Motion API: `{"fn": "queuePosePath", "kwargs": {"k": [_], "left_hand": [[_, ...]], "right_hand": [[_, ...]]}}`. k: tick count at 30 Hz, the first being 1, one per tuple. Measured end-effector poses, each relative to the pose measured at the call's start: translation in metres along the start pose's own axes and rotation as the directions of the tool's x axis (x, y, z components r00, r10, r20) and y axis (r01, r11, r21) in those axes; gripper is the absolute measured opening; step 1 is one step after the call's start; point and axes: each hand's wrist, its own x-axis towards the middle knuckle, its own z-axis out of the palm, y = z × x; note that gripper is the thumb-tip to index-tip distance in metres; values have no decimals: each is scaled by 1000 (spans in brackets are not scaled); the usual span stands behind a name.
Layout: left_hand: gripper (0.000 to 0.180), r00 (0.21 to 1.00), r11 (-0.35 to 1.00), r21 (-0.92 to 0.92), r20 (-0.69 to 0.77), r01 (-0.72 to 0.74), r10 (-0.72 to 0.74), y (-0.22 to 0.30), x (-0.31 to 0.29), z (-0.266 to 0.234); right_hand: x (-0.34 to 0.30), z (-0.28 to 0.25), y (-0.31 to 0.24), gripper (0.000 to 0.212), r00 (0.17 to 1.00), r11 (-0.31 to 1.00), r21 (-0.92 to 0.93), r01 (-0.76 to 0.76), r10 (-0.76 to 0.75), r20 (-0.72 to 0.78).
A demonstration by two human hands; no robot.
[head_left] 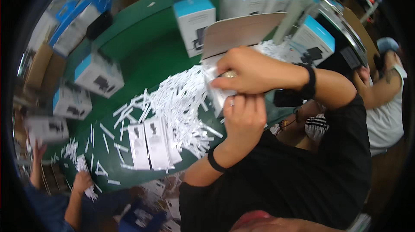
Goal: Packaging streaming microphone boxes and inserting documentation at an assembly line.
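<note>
A white carton (210, 86) stands in front of me with its large flap (242, 31) raised at the back. Both hands are at this carton. My right hand (250, 71) is closed over its opening, fingers curled around a small shiny, tan-coloured thing that I cannot make out. Just below it, my left hand (245, 115) is bent at the carton's near edge with its fingers curled in. Whatever those fingers grip is hidden. Left of the carton, a heap of white paper strips (179, 98) spreads over the table, with flat white printed leaflets (158, 143) at its near side.
Blue-topped white boxes stand around the green table (134, 37): one behind the flap (194, 20), one at the right (313, 42), one at the left (99, 74). At the far left a co-worker's hand (82, 181) holds paper strips. Another person (384, 102) sits at the right.
</note>
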Motion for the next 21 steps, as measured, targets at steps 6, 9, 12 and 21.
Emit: {"fn": "queuePosePath", "kwargs": {"k": [6, 9, 12, 21], "left_hand": [[48, 998, 990, -132, 49, 57, -51, -12, -21, 8], [48, 994, 997, -6, 89, 70, -70, -15, -14, 4], [54, 992, 996, 6, 88, 93, -94, -9, 1, 3], [47, 996, 992, 88, 28, 87, -90, 2, -1, 2]], "right_hand": [[26, 16, -37, 38, 934, 930, -101, 353, -357, -26], [25, -5, -40, 40, 816, 742, -559, 370, -547, -187], [1, -55, -21, 51, 634, 715, -665, 216, -621, -461], [-42, -128, 29, 37, 796, 892, -451, 14, -283, -535]]}}
